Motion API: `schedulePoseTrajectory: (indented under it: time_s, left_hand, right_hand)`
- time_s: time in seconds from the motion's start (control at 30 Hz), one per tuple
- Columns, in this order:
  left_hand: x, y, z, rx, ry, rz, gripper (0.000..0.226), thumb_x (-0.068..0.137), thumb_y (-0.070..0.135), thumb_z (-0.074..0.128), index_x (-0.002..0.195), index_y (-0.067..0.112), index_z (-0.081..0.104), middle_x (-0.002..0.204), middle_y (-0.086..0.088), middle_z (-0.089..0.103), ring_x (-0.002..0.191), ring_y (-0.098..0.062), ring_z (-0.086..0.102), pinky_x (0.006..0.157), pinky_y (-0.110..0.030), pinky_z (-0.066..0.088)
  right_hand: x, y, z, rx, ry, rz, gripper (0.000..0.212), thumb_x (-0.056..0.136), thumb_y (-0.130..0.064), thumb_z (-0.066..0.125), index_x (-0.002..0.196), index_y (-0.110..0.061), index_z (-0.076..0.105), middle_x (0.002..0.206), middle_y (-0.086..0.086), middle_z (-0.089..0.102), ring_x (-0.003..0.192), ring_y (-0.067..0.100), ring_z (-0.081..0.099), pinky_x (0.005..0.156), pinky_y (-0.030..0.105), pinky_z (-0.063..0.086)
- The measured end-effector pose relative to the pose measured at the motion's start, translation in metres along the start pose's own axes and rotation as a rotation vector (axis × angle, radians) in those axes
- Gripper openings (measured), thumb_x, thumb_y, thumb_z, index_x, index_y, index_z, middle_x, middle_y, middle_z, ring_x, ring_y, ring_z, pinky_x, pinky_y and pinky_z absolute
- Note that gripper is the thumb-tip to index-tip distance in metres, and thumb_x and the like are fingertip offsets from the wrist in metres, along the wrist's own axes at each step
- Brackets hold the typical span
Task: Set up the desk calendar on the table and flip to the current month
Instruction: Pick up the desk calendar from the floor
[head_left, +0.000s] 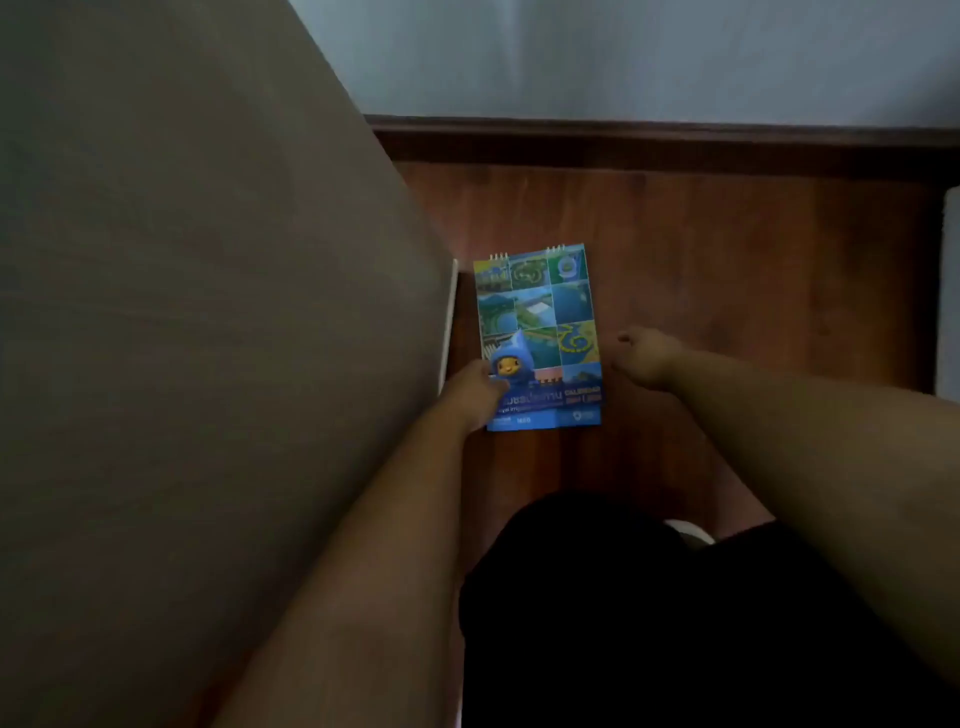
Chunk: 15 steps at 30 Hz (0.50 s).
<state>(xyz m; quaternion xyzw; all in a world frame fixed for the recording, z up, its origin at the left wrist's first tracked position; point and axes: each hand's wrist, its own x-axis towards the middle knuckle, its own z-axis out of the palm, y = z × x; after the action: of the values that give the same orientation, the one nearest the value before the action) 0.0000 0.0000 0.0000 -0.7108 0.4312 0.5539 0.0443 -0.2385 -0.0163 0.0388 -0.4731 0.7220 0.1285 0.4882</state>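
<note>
1. Head view: looking down at a dim floor (727, 270) of red-brown wood, with a pale wall (623, 52) and a dark baseboard (623, 137) at the far side
2. On the left, a big grey-brown table (182, 312) top, with nothing standing on the part in view
3. Down on the floor, just beside the table edge: the desk calendar (540, 338), lying flat, closed, picture cover up, wire rings at the far end
4. Left hand (475, 389) down on the near left corner of the calendar, touching the cover; too blurry to tell if pinching it or only resting there
5. Right hand (644, 356) just beside the right edge of the calendar, fingers curled in, holding nothing; touching or not, cannot tell
6. Done so far, by the look of it: almost nothing, only the reach down for the calendar
7. Left to do: pick up, carry to the table, open into a stand, flip pages to the right month
</note>
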Motion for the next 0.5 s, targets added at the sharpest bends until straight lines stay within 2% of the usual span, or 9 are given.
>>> schedulePoseTrajectory:
  time_s: [0.1,0.23,0.4,0.47,0.5]
  left_hand:
    - [0.020,-0.002,0.006,0.010,-0.021,0.002,0.045,0.086,0.029,0.059,0.128,0.013,0.055,0.121,-0.012,0.062,0.101,-0.028,0.062,0.090,-0.043,0.052]
    - [0.040,-0.009,0.010,0.070,0.041,-0.006,0.043,0.088,0.025,0.059,0.128,0.008,0.054,0.127,-0.018,0.061,0.109,-0.033,0.060,0.091,-0.041,0.052]
    - [0.052,-0.009,0.009,0.043,-0.015,-0.005,0.046,0.090,0.026,0.060,0.131,0.007,0.052,0.129,-0.015,0.058,0.111,-0.031,0.059,0.088,-0.038,0.048]
    - [0.056,-0.010,0.012,0.028,-0.015,-0.024,0.043,0.091,0.027,0.061,0.126,0.004,0.053,0.117,-0.013,0.060,0.106,-0.030,0.059,0.087,-0.039,0.047]
    - [0.059,-0.010,0.013,-0.004,0.002,-0.043,0.041,0.091,0.027,0.061,0.123,0.002,0.053,0.109,-0.012,0.057,0.101,-0.029,0.058,0.084,-0.038,0.046]
  right_hand:
    - [0.021,0.000,0.018,0.190,-0.033,-0.002,0.041,0.096,-0.015,0.047,0.133,-0.001,0.053,0.138,0.022,0.054,0.118,0.032,0.055,0.092,0.034,0.044]
    - [0.048,0.014,0.041,0.323,-0.102,0.053,0.040,0.092,-0.014,0.053,0.128,0.001,0.057,0.132,0.022,0.058,0.119,0.035,0.056,0.102,0.043,0.046]
    - [0.058,0.012,0.047,0.479,-0.136,0.112,0.039,0.092,-0.014,0.053,0.127,0.002,0.056,0.129,0.021,0.059,0.116,0.035,0.058,0.098,0.044,0.048]
    - [0.058,0.008,0.049,0.594,-0.120,0.145,0.038,0.094,-0.013,0.052,0.129,0.003,0.055,0.128,0.020,0.059,0.107,0.033,0.061,0.088,0.038,0.048]
    - [0.059,0.006,0.050,0.663,-0.109,0.168,0.037,0.095,-0.012,0.052,0.128,0.002,0.055,0.124,0.019,0.060,0.096,0.030,0.063,0.082,0.036,0.049]
